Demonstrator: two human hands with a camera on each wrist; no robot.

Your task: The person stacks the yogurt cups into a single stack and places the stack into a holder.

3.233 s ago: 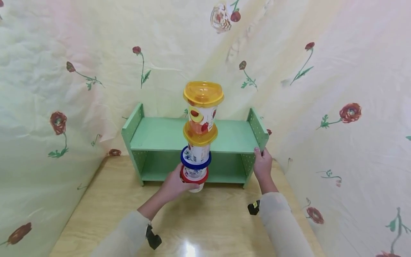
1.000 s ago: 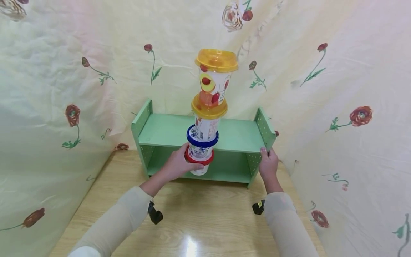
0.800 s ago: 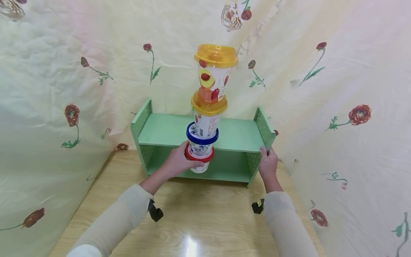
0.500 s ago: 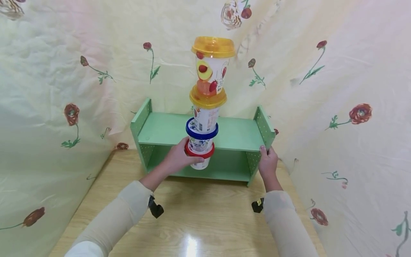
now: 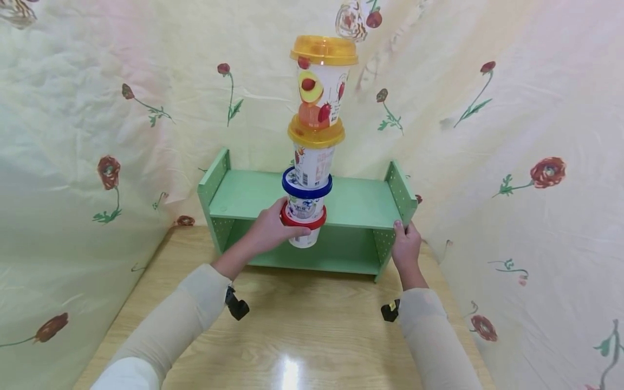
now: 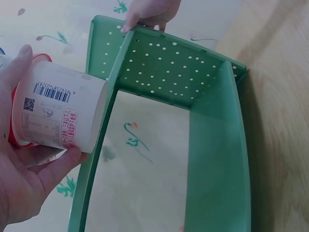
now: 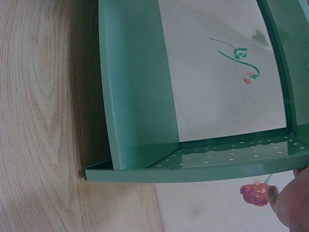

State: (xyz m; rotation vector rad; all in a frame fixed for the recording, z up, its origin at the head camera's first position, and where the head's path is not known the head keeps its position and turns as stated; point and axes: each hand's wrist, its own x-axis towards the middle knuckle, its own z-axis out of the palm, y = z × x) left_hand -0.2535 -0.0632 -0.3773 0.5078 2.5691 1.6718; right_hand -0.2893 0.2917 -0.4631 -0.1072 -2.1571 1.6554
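Observation:
My left hand (image 5: 268,230) grips the lowest cup of a tall stack, a white tub with a red lid (image 6: 53,111). On it stands a tub with a blue lid (image 5: 307,190). Above come two fruit-printed cups with orange lids, the lower cup (image 5: 314,162) and the larger top cup (image 5: 324,89). The stack is upright, in front of a green two-tier shelf (image 5: 258,192) and partly covering it in the head view. My right hand (image 5: 407,246) holds the shelf's right side panel at the front edge, thumb by the upper board.
The shelf stands on a wood-grain surface (image 5: 292,309) against a cream flowered cloth (image 5: 273,97) hanging behind and at both sides. Raised perforated panels (image 5: 402,192) bound the shelf's upper board at each end. Its lower compartment (image 5: 341,249) opens to the front.
My left hand has raised the stack steadily, so the top cup stands much higher against the cloth. The right hand keeps its hold on the shelf panel. The head view shifted slightly early on.

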